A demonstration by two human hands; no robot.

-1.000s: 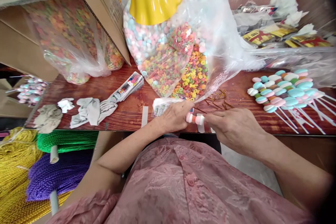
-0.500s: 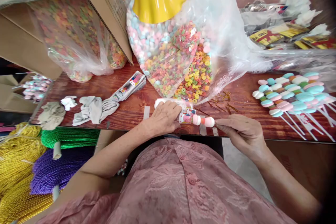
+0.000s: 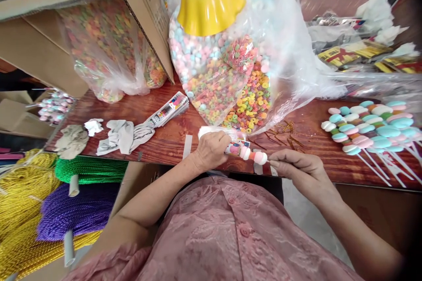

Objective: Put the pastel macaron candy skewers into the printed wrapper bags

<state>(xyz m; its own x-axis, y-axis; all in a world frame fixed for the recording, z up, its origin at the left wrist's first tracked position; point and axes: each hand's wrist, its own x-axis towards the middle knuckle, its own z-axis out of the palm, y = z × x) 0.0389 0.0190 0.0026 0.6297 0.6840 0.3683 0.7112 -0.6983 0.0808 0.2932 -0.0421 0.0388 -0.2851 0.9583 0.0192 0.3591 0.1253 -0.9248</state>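
A candy skewer (image 3: 253,156) with pink-and-white marshmallows and orange rings lies across the space between my hands, over the table's front edge. My left hand (image 3: 214,148) is closed around a printed clear wrapper (image 3: 238,145) at the skewer's left end. At its right end, my right hand (image 3: 298,164) pinches the skewer's end between thumb and forefinger. Behind them a large clear bag (image 3: 217,83) holds marshmallows and colourful candy rings. Finished-looking candy skewers (image 3: 372,125) with white sticks are piled at the right.
A yellow fluted bowl (image 3: 211,2) rests on the bag. Gold twist ties (image 3: 285,136), flat wrappers (image 3: 168,109), a pale cloth (image 3: 121,136) and a cardboard box (image 3: 148,13) are on the table (image 3: 174,140). Coloured cords (image 3: 79,210) hang lower left.
The view has shifted slightly, moving the table items rightward. More of the skewer's left part is now inside the wrapper, and my left hand has curled tighter.
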